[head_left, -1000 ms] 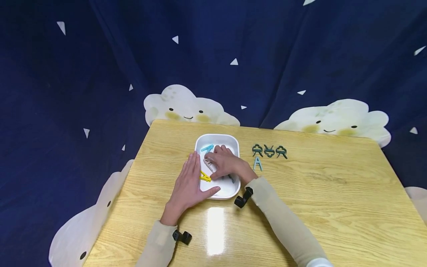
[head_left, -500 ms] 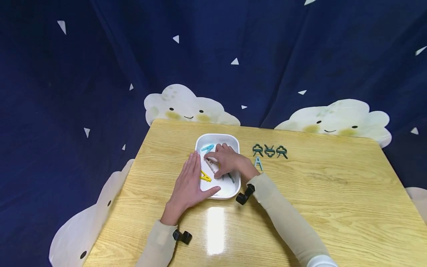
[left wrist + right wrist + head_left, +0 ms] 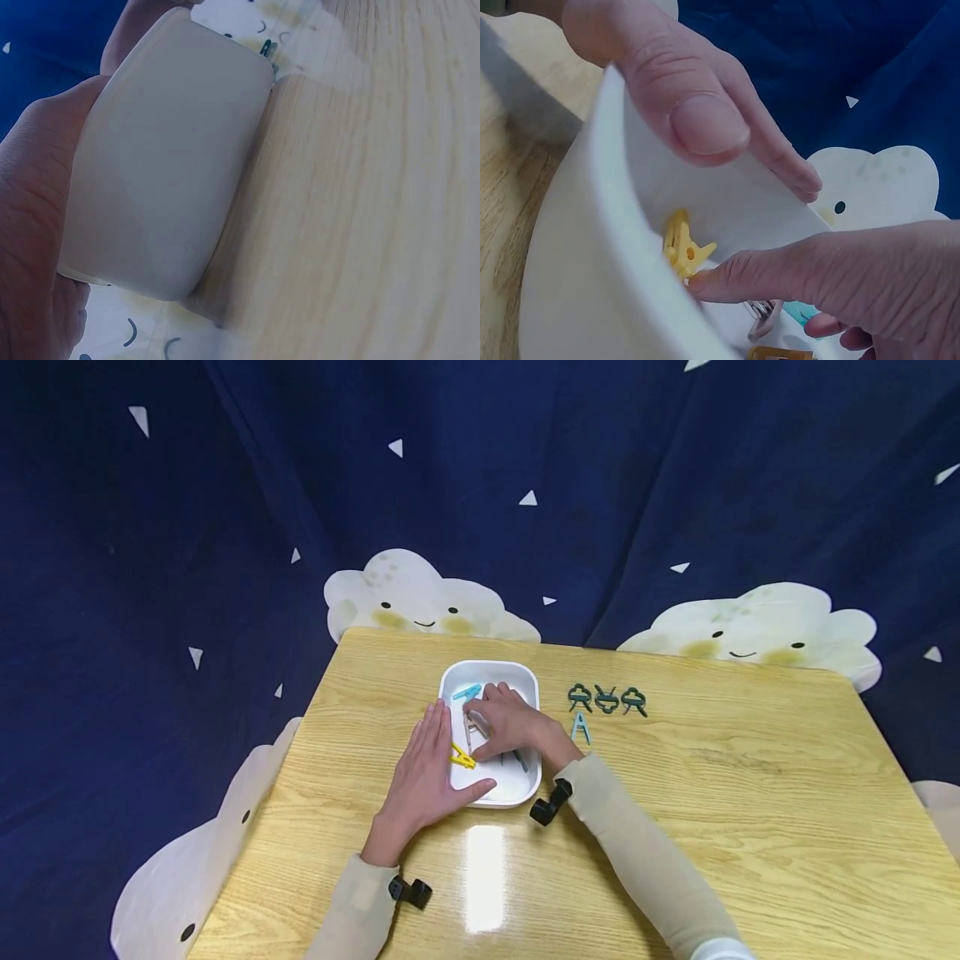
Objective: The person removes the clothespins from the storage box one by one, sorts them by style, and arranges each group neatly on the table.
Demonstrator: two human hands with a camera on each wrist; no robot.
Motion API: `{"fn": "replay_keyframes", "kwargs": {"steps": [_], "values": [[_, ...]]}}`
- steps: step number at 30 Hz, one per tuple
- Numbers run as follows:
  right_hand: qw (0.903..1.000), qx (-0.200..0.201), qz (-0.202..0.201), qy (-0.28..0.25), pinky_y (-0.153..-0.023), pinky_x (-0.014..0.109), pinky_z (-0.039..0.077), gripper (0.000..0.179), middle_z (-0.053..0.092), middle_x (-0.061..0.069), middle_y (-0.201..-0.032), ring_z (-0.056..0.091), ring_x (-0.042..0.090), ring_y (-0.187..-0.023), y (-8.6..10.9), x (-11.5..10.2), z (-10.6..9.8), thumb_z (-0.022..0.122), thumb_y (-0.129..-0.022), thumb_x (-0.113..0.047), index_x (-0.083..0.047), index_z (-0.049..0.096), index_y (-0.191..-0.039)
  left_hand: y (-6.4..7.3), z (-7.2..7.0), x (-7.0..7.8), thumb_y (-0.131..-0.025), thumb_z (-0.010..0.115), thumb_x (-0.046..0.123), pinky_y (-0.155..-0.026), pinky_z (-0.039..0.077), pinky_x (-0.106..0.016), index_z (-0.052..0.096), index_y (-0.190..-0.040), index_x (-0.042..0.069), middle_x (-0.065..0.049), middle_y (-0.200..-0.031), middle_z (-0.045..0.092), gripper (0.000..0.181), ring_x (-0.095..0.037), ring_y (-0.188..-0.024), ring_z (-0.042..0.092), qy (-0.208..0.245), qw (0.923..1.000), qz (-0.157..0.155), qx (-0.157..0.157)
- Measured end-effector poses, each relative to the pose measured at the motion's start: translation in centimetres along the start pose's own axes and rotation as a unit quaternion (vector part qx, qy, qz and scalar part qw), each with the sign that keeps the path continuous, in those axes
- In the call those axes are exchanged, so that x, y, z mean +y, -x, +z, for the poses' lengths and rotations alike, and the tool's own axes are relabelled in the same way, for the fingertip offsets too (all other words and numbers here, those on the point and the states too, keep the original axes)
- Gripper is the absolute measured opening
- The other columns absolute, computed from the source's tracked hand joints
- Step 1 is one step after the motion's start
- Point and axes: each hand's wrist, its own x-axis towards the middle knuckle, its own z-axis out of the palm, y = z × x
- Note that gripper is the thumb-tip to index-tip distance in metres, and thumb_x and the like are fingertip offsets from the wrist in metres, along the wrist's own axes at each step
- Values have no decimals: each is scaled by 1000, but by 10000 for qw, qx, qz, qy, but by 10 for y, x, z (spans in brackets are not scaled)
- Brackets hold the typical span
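A white plastic bin (image 3: 504, 792) stands on the table with several clothespin-like clips inside. My left hand (image 3: 423, 777) rests along its left side, fingers straight, thumb out over the front rim. Inside the bin is my right hand (image 3: 510, 722), thumb and bent fingers spread apart around a grey clip (image 3: 468, 735). In the right wrist view the thumb tip is right at a yellow clip (image 3: 681, 247), and an orange clip (image 3: 780, 353) lies lower down. A light blue clip (image 3: 467, 692) sits near the back left. The hand partly covers a dark green piece (image 3: 520, 762).
Right of the bin, three dark green clips (image 3: 607, 699) lie in a row on the wooden table (image 3: 750, 793). A light blue clip (image 3: 581, 727) lies just in front of the leftmost one. A dark blue curtain (image 3: 480, 468) with cloud prints hangs behind.
The grey clip has turned from slanted to nearly upright in the head view. My right hand's fingers and thumb have shifted slightly around it. The left hand and bin stay put.
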Motion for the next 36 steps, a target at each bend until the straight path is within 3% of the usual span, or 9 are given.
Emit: {"fn": "replay_keyframes", "kwargs": {"steps": [12, 15, 18, 20, 23, 36], "values": [[9998, 188, 86, 53, -91, 38, 42, 70, 54, 8, -118, 43, 25, -105, 1, 3, -1, 88, -79, -42, -13, 65, -139, -1, 1, 0, -83, 56, 87, -131, 12, -43, 4, -166, -2, -17, -175, 3, 132, -28, -162, 4, 1, 10000, 10, 10], [9994, 279, 155, 163, -88, 38, 41, 54, 53, 7, -111, 43, 25, -101, 2, 2, -4, 87, -80, -40, -12, 70, -122, -1, 2, -1, -83, 56, 86, -131, 13, -43, 4, -166, -3, -18, -175, 3, 132, -28, -162, 5, 5, 10000, 20, 16], [9985, 382, 195, 334, -86, 38, 39, 31, 52, 4, -102, 41, 25, -97, 4, 2, -5, 84, -81, -39, -14, 71, -94, -2, 1, -1, -83, 56, 86, -131, 13, -43, 3, -165, -3, -18, -175, 2, 132, -28, -162, 5, -6, 10000, 24, 6], [9979, 417, 172, 457, -84, 37, 39, 26, 51, 3, -96, 41, 25, -95, 5, 2, -5, 82, -81, -36, -16, 66, -79, -2, 1, -1, -83, 55, 87, -131, 14, -44, 4, -165, -3, -18, -175, 3, 132, -28, -162, 4, -23, 10000, 32, 17], [9979, 413, 121, 489, -82, 37, 40, 24, 52, 2, -90, 42, 24, -93, 6, 0, -3, 80, -81, -31, -18, 64, -69, -1, 1, -1, -83, 55, 87, -131, 16, -46, 5, -165, -3, -18, -175, 5, 132, -29, -162, 6, -19, 10000, 61, 69], [9926, 901, 68, 817, -77, 37, 42, 23, 53, 1, -86, 45, 24, -89, 6, 1, 11, 75, -86, -26, -18, 66, -67, -1, 2, -1, -84, 56, 86, -130, 18, -47, 8, -165, -5, -21, -174, 7, 131, -33, -161, 11, -57, 9998, 122, 153]]}}
